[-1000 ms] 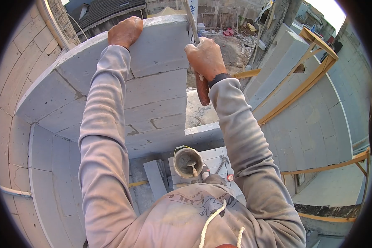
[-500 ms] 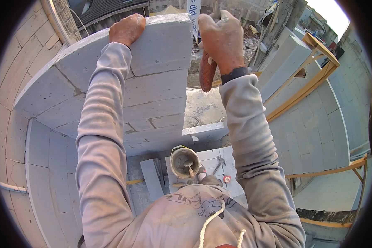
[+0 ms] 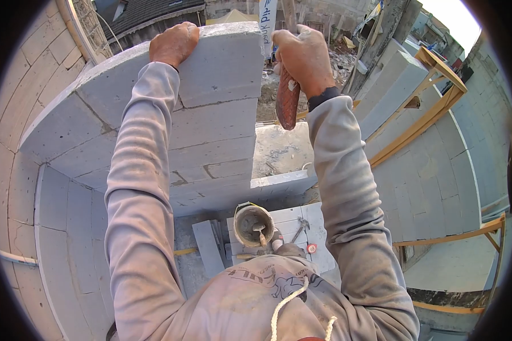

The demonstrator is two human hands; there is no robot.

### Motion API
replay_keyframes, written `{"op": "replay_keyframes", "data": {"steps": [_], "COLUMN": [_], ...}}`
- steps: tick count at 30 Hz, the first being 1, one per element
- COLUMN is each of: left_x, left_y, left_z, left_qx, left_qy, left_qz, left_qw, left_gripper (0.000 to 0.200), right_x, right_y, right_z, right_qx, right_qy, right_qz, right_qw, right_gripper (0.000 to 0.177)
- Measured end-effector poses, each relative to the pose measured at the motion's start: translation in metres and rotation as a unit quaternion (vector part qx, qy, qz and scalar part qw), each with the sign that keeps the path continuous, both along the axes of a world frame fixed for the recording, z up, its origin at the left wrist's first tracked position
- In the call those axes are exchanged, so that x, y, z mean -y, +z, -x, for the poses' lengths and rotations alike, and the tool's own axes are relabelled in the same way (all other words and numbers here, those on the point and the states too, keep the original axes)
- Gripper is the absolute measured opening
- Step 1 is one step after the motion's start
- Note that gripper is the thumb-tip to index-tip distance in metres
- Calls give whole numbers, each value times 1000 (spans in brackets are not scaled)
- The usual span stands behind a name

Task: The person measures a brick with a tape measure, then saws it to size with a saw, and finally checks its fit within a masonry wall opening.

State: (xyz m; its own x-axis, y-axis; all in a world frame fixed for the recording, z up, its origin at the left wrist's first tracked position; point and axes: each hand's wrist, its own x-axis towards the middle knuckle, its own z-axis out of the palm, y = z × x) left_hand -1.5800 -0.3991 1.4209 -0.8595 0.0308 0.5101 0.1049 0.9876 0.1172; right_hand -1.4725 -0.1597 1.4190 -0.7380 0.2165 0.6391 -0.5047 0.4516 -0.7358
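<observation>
My left hand (image 3: pixel 174 44) rests on the top edge of a grey-white lightweight block wall, its fingers curled over the far side. Under and beside it is the top block (image 3: pixel 222 65), at the wall's open end. Just right of that end, my right hand (image 3: pixel 308 59) is closed around a hand tool with a reddish-brown textured grip (image 3: pixel 288 102). The tool stands nearly upright, its grey shaft rising past my fist and its upper end out of view. Several block courses with visible joints lie below my hands.
Below me a bucket (image 3: pixel 254 224) with a trowel (image 3: pixel 261 234) in it stands on stacked blocks (image 3: pixel 317 219). A hammer (image 3: pixel 301 227) and a red tape measure (image 3: pixel 311 248) lie beside it. Wooden frames (image 3: pixel 421 125) lean at another block wall (image 3: pixel 432 182) on the right.
My right hand has shifted slightly down, and the tool's shaft now shows upright above my fist. My left hand stays on the wall's top.
</observation>
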Motion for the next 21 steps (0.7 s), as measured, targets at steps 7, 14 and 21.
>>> {"op": "replay_keyframes", "data": {"steps": [7,14,21], "left_x": [1,1,2], "left_y": [-9,-2,-6], "left_z": [2,3,4], "left_qx": [-54,-44,-56], "left_qy": [-15,-16,-26], "left_qz": [8,3,-4], "left_qw": [998,999,998], "left_gripper": [39,41,42], "right_x": [0,7,-4], "right_y": [-9,-9,0], "right_z": [-22,-10,-25], "right_qx": [145,93,113], "right_qy": [79,84,106], "right_qz": [-27,141,47], "right_qw": [986,982,987], "right_gripper": [30,24,27]}}
